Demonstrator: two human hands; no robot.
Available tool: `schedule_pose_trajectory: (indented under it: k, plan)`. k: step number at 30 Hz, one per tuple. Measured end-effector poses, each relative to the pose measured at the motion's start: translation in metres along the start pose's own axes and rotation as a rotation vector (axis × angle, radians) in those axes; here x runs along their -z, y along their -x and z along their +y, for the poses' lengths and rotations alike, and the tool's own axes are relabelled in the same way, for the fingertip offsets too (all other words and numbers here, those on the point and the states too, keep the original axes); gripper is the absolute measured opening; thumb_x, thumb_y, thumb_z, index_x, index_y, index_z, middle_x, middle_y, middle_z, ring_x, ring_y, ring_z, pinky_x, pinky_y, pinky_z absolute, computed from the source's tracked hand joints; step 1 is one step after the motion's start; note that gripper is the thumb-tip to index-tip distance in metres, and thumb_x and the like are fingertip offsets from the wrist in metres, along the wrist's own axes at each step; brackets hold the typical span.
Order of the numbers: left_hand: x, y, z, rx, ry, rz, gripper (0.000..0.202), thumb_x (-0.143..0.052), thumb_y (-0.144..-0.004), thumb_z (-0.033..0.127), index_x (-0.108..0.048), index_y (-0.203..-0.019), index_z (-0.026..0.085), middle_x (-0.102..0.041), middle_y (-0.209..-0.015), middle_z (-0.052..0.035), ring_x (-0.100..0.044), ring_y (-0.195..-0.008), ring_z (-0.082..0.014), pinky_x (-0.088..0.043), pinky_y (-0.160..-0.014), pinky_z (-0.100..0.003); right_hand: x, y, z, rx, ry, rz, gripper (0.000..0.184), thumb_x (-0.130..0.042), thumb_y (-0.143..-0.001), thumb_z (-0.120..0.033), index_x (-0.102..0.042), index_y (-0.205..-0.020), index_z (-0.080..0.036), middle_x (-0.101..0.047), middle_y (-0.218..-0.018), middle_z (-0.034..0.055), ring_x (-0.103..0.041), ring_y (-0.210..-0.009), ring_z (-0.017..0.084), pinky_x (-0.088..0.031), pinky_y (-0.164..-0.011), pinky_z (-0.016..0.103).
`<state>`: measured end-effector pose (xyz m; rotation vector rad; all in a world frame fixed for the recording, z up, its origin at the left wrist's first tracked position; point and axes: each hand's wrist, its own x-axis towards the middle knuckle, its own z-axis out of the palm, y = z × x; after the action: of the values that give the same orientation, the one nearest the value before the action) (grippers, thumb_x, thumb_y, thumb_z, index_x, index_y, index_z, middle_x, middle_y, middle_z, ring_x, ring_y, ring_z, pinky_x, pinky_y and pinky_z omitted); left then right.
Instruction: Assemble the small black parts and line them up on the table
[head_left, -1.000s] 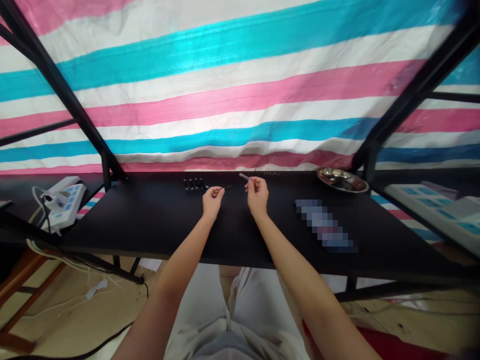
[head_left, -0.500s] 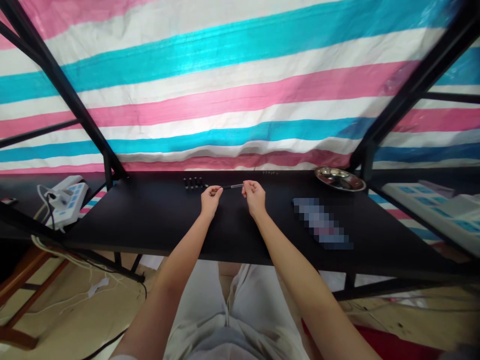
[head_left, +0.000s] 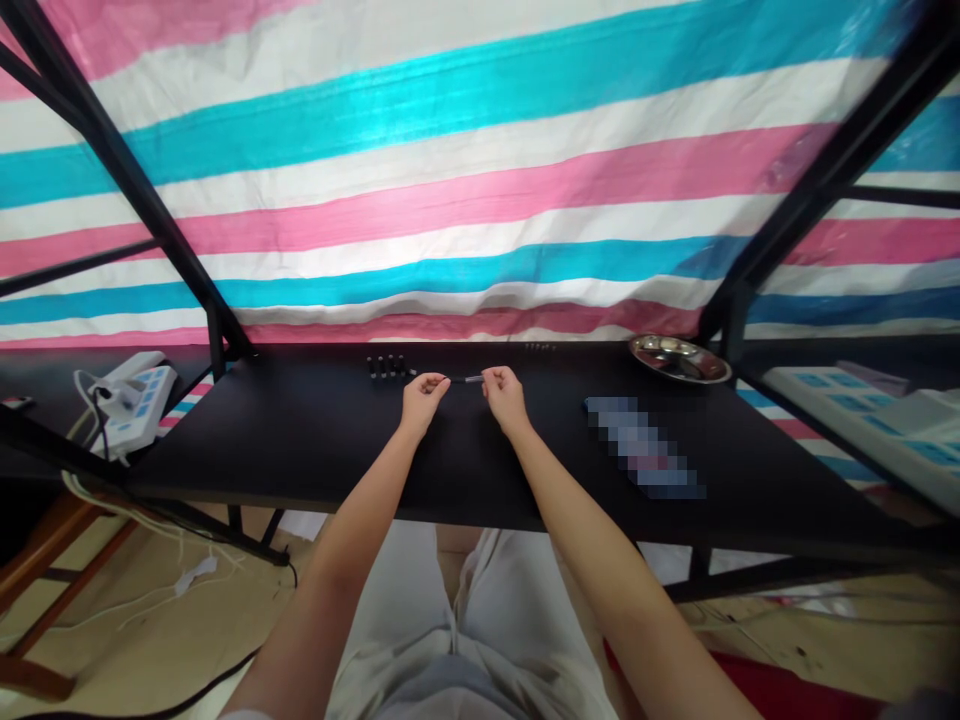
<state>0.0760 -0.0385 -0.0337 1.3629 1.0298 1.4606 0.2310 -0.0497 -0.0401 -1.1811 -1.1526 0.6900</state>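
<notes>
Between my two hands a thin pen-like stick [head_left: 466, 379] lies roughly level, dark toward the left and paler, greyish toward the right. My left hand [head_left: 424, 400] pinches its left end with thumb and fingertips. The right end is in the closed fingers of my right hand [head_left: 505, 398], and the very tip is hidden there. Just beyond my left hand, several short black cylinders [head_left: 385, 367] with pale ends stand or lie in a row on the black table [head_left: 315, 430]. A few tiny pale pieces [head_left: 540, 347] sit near the table's back edge.
A shiny metal dish [head_left: 679, 360] stands at the back right, with a blurred-out blue flat item [head_left: 643, 447] in front of it. Black frame posts rise on both sides. A power strip [head_left: 139, 405] with plugs lies left, and a striped sheet [head_left: 465, 200] hangs behind.
My right hand has shifted slightly left and down, bringing the hands a little closer together. Less of the stick shows between them. Both hands keep their grip.
</notes>
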Motion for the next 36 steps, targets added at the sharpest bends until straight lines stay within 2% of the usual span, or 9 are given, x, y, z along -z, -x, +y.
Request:
schedule_pose_trajectory:
  k: [4,9,13,26,29,32,36]
  plan:
    - [-0.001,0.003,0.001,0.01,-0.042,-0.033,0.026,-0.07,-0.062,0.035,-0.065,-0.075,0.013,-0.061,-0.066,-0.0018,-0.054,-0.06,-0.01,-0.046,-0.064,-0.025,0.0,0.002,0.003,0.011,0.19,0.015,0.025,-0.044,-0.077,-0.043,-0.05,-0.077,-0.019,-0.054,-0.061,-0.0001,-0.05,-0.057,0.014,-0.039,-0.058,0.027]
    - [-0.003,0.006,-0.001,0.021,-0.103,-0.117,0.024,-0.07,-0.062,0.034,-0.064,-0.074,0.013,-0.061,-0.064,-0.0016,-0.053,-0.057,-0.0095,-0.044,-0.059,-0.024,-0.001,0.01,-0.005,0.083,0.371,-0.123,0.025,-0.037,-0.081,-0.038,-0.055,-0.074,-0.021,-0.06,-0.07,0.0037,-0.055,-0.068,0.018,-0.04,-0.067,0.029]
    - [-0.003,0.007,0.001,0.011,-0.116,-0.123,0.024,-0.069,-0.062,0.034,-0.063,-0.074,0.013,-0.06,-0.063,-0.0011,-0.052,-0.055,-0.009,-0.043,-0.058,-0.024,-0.001,0.013,-0.008,0.074,0.395,-0.157,0.031,-0.031,-0.085,-0.037,-0.058,-0.083,-0.021,-0.061,-0.069,0.0034,-0.056,-0.066,0.018,-0.04,-0.067,0.03]
    - [-0.003,0.007,0.003,-0.071,-0.208,-0.146,0.02,-0.068,-0.064,0.033,-0.065,-0.074,0.016,-0.061,-0.064,-0.0016,-0.052,-0.057,-0.0105,-0.043,-0.06,-0.024,0.0,0.013,-0.006,0.054,0.437,-0.183,0.034,-0.03,-0.086,-0.037,-0.059,-0.095,-0.023,-0.061,-0.066,0.0027,-0.057,-0.061,0.019,-0.041,-0.064,0.031]
    - [0.002,-0.008,0.018,-0.179,-0.332,-0.203,0.015,-0.068,-0.063,0.029,-0.067,-0.073,0.018,-0.064,-0.067,-0.0026,-0.055,-0.062,-0.013,-0.044,-0.065,-0.027,-0.001,0.012,-0.006,0.055,0.428,-0.175,0.036,-0.029,-0.087,-0.042,-0.058,-0.099,-0.023,-0.06,-0.062,0.0017,-0.058,-0.061,0.019,-0.042,-0.065,0.031]
    - [0.01,-0.036,0.039,-0.269,-0.553,-0.301,0.01,-0.07,-0.061,0.025,-0.067,-0.068,0.019,-0.065,-0.069,-0.0035,-0.056,-0.065,-0.0155,-0.045,-0.068,-0.028,-0.001,0.012,-0.006,0.065,0.44,-0.18,0.037,-0.029,-0.087,-0.044,-0.057,-0.102,-0.023,-0.058,-0.06,0.0008,-0.057,-0.059,0.019,-0.042,-0.064,0.03]
    - [0.015,-0.074,0.06,-0.282,-0.926,-0.393,0.006,-0.07,-0.059,0.016,-0.067,-0.064,0.019,-0.064,-0.068,-0.0055,-0.057,-0.067,-0.0187,-0.043,-0.071,-0.029,-0.001,0.012,-0.007,0.05,0.466,-0.203,0.036,-0.031,-0.087,-0.044,-0.057,-0.103,-0.023,-0.059,-0.06,0.001,-0.056,-0.058,0.019,-0.041,-0.064,0.031]
